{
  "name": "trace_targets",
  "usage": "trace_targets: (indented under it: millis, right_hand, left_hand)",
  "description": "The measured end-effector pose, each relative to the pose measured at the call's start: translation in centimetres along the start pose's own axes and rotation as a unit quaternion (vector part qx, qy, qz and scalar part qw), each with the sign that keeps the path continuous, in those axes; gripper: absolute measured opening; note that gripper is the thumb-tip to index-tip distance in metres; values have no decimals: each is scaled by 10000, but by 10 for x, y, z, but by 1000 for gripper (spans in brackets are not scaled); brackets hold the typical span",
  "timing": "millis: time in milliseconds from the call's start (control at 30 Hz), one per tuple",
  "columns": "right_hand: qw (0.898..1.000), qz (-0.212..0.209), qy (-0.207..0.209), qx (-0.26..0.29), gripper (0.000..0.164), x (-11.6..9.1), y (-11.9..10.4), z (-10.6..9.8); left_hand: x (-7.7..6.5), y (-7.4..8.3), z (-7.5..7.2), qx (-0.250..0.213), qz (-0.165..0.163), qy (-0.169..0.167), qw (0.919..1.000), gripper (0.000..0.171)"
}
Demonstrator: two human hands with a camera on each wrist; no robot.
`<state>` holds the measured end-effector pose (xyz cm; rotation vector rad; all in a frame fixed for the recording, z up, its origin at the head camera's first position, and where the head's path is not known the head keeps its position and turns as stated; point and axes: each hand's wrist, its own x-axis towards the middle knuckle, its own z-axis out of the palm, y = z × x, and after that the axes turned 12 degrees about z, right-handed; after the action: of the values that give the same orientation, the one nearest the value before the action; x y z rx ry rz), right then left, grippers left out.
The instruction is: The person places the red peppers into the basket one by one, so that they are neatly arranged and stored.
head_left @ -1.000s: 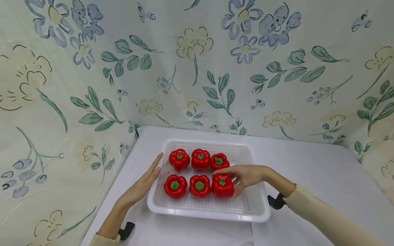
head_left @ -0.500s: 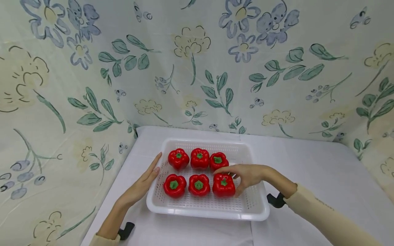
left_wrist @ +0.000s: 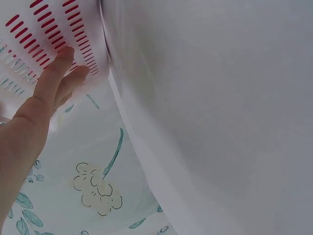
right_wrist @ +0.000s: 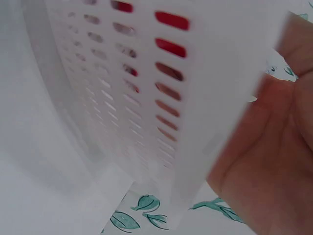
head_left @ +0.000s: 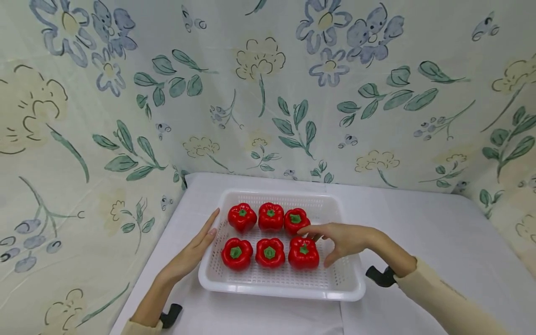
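A white plastic basket [head_left: 276, 291] with slotted walls holds several red bell peppers in two rows, green stems up. At the front right sits one bell pepper [head_left: 303, 252], with my right hand [head_left: 345, 239] beside it. The fingers reach over its back edge while the thumb stands apart from its right side. In the right wrist view, the basket wall [right_wrist: 220, 73] hides most of the fingers. Against the basket's left side rests my left hand [head_left: 193, 253], its fingers straight. The left wrist view shows those fingers [left_wrist: 54, 78] along the slotted wall.
The basket stands on a table with a white cloth [head_left: 402, 223]. Behind and to the left hangs a floral curtain [head_left: 259, 130]. Other bell peppers, such as the front-left pepper [head_left: 237, 254] and the back-middle pepper [head_left: 271, 217], sit close by.
My right hand has loosened from the front-right bell pepper and drawn a little to the right, thumb now off it. That pepper sits slightly farther from its neighbour. The left hand stays put.
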<state>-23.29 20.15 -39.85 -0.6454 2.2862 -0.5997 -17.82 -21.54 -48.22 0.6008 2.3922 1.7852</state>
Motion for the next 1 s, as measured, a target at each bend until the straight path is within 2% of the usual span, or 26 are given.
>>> trace_targets:
  millis: [133, 267, 433, 667, 733, 833, 1000]
  right_hand:
    - [9984, -152, 536, 124, 73, -18, 3, -5]
    - [9866, -100, 1617, 179, 65, -39, 10, -7]
    - [9554, 254, 2938, 168, 60, -60, 26, -7]
    - [9044, 618, 4178, -604, 59, -66, 71, 8]
    - [8897, 689, 4435, -828, 60, -65, 87, 16]
    - [8811, 897, 4534, -999, 60, -63, 108, 30]
    - [8866, 1450, 4241, -1143, 68, -63, 129, 44]
  left_hand:
    - [-1, 1, 0, 2, -18, 3, 10000, 61]
    - [-2, 1, 0, -17, -12, 0, 10000, 61]
    - [-1, 0, -1, -26, -38, 23, 10000, 61]
    - [0, -1, 0, -4, 10, -77, 10000, 61]
    - [0, -1, 0, 29, 22, -104, 9999, 61]
    - [0, 0, 0, 92, 17, -144, 9999, 61]
    - [3, -1, -2, 199, 104, -84, 9997, 62]
